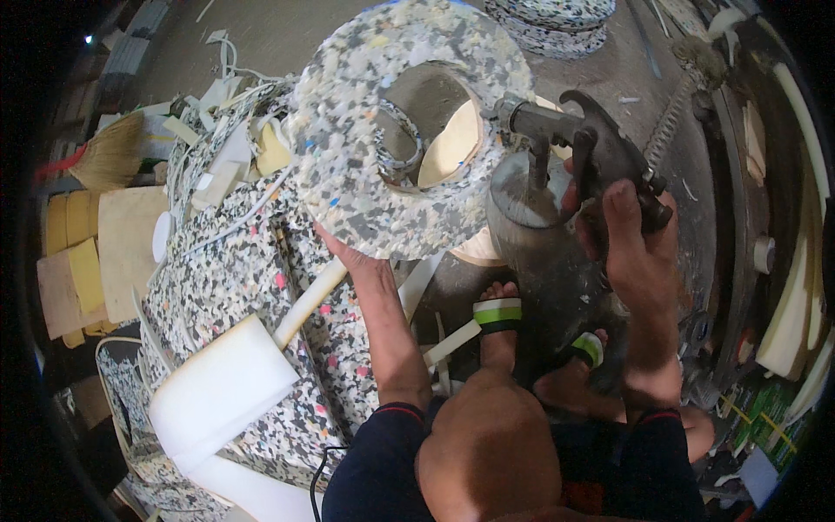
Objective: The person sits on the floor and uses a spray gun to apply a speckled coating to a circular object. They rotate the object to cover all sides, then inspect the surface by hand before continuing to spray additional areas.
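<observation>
A large speckled foam ring (pixel 335 130) in white, grey and cream is held up before me, its round hole facing me. My left hand (pixel 352 254) supports its lower left edge, the fingers mostly hidden behind the foam. My right hand (pixel 633 248) is wrapped round a dark metal spray gun (pixel 600 152). Below the gun's front hangs a dull metal cup (pixel 526 200). The nozzle end is close to the ring's right side; whether it touches is hard to tell. Through the hole, a smaller speckled ring (pixel 404 130) and a pale cream round piece (pixel 452 148) show.
Speckled foam blocks (pixel 243 270) lie at the left, with a white foam piece (pixel 222 383) and strips on them. A straw broom (pixel 113 152) is at the far left. More speckled rings (pixel 552 26) are stacked at the back. A coiled hose (pixel 670 122) trails behind the gun.
</observation>
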